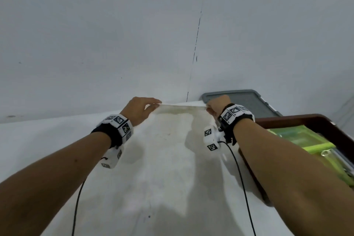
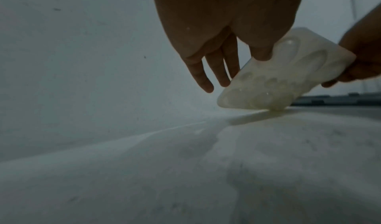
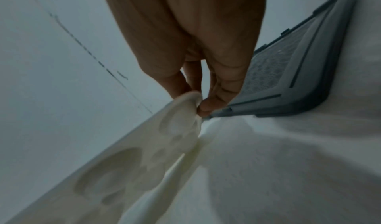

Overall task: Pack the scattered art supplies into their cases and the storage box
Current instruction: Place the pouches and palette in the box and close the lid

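A white plastic paint palette [image 1: 182,105] with round and oval wells is held tilted between both hands at the far edge of the white table [image 1: 153,178], close to the wall. My left hand [image 1: 158,103] pinches its left end; in the left wrist view the thumb [image 2: 260,55] lies on the palette [image 2: 288,74] while three fingers hang straight. My right hand [image 1: 209,108] pinches the right end with thumb and fingers [image 3: 206,107]. The palette's [image 3: 128,170] low corner is at the table surface; I cannot tell whether it touches.
A grey plastic lid [image 1: 247,103] lies flat on the table just behind my right hand. At the right a dark brown box [image 1: 306,119] holds green packaging [image 1: 298,136]. A white wall [image 1: 115,44] rises right behind the table. Cables trail from both wrists.
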### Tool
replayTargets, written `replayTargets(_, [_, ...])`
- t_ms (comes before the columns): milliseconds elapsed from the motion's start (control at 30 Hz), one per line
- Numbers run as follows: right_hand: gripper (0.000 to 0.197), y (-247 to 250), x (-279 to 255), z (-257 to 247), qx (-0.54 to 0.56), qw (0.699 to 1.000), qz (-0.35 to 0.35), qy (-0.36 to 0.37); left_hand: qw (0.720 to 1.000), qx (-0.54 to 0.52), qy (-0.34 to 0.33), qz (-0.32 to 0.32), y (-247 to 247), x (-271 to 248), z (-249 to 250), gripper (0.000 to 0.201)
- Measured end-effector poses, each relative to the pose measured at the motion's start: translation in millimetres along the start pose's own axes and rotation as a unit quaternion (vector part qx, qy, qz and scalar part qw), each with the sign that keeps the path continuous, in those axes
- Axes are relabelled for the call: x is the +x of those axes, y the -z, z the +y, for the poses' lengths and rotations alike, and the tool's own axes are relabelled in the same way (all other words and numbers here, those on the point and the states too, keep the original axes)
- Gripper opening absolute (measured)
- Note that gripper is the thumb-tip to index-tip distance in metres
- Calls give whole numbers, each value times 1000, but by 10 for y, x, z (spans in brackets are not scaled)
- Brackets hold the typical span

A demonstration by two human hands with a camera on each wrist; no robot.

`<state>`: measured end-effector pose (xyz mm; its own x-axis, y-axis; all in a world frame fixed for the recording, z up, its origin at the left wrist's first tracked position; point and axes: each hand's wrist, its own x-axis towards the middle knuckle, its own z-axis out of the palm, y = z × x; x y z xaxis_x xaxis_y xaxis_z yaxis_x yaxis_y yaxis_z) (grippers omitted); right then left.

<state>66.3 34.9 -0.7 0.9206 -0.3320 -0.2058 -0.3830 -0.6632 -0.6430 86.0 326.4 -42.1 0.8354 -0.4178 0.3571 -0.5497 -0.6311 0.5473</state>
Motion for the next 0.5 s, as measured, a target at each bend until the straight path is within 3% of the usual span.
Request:
replayTargets(67, [17, 99, -60, -74, -69, 997, 16, 23, 998, -34, 32, 52, 63, 58, 60, 21])
replayTargets(133, [18, 189, -81, -114, -11, 999, 12, 45, 993, -58, 57, 84, 134, 121, 119, 21])
replayTargets(200, [10, 321, -84, -180, 219, 975, 15, 23, 985, -120, 79, 100, 204, 180, 191, 18])
replayTargets(267, [13, 501, -250, -262, 401, 916, 9, -1, 973, -184, 97, 101, 269, 239, 294, 16])
replayTargets(300, [13, 623, -352, -299, 413, 911, 15, 12, 968, -209, 102, 95, 295, 267, 367, 15])
replayTargets(500, [4, 1497, -875, -174, 239, 961, 94, 99, 943, -319, 91, 39, 321, 425, 1110, 17])
